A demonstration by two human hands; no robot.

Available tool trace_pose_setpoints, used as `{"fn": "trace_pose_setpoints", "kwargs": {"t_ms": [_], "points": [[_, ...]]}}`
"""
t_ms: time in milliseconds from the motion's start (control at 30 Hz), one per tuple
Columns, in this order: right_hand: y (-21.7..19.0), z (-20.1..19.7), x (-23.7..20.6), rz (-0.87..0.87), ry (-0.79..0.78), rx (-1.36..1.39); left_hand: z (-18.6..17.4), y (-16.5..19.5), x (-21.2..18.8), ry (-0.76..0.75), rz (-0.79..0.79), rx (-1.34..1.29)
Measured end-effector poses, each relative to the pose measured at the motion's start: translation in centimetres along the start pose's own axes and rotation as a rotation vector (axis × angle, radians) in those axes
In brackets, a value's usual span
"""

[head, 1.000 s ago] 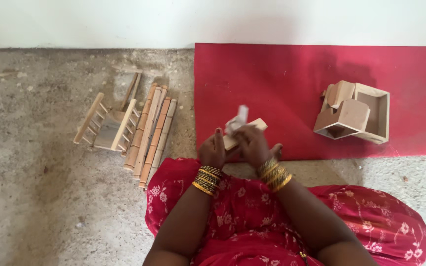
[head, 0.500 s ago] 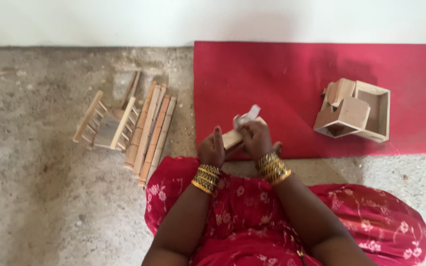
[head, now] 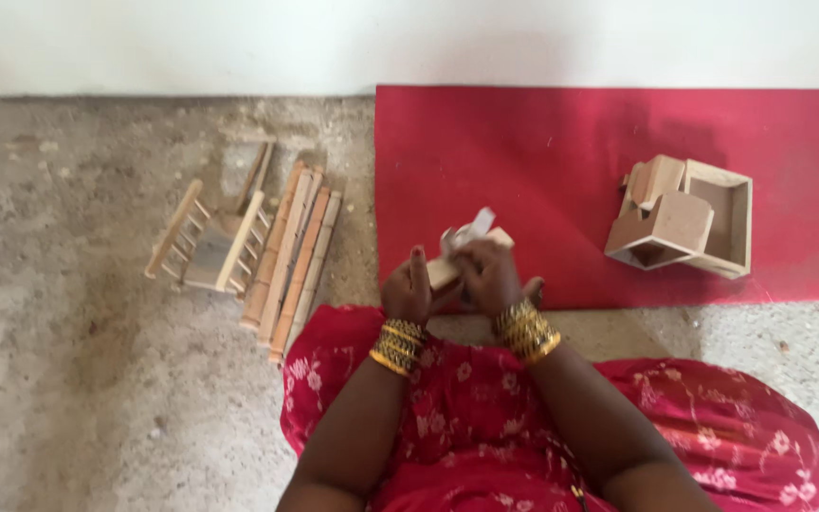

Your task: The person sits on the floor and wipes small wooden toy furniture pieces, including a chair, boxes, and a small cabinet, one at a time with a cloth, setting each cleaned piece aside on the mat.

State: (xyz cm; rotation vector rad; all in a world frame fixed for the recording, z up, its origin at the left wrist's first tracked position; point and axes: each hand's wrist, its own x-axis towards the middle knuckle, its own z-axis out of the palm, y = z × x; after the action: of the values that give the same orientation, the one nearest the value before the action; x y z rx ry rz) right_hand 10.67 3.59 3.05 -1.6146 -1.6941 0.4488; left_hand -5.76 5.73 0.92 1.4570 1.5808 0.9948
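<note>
Since before, wooden piece (head: 455, 258) barely shifted.

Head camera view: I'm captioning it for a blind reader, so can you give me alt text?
Seen from above, a seated person's left hand and right hand hold a small wooden piece and a pale scrap over a red mat. Wooden boxes sit on the mat; wooden rods and a small ladder-like frame lie on the concrete floor.

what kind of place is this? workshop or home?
Likely an informal floor workspace for small woodcraft, home or workshop unclear. Rough concrete floor, red mat by a white wall, turned wooden sticks, small wooden boxes; both hands hold a wooden piece.
</note>
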Motion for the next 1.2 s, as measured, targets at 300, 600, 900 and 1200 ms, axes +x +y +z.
{"fn": "trace_pose_setpoints", "kwargs": {"t_ms": [300,600,900,1200], "points": [[-1.0,-0.5,0.7,0.109,-0.052,0.074,-0.1,0.4,-0.3,0.015,-0.014,-0.071],[-1.1,0.3,-0.2,-0.042,-0.033,0.066,-0.4,1.0,-0.5,-0.057,-0.156,-0.358],[-0.8,0.1,-0.2,0.010,0.034,-0.020,-0.1,0.5,-0.3,0.048,-0.001,-0.032],[-2.9,-0.4,0.0,0.073,-0.050,-0.087,-0.7,1.8,-0.8,-0.028,-0.041,-0.219]]}}
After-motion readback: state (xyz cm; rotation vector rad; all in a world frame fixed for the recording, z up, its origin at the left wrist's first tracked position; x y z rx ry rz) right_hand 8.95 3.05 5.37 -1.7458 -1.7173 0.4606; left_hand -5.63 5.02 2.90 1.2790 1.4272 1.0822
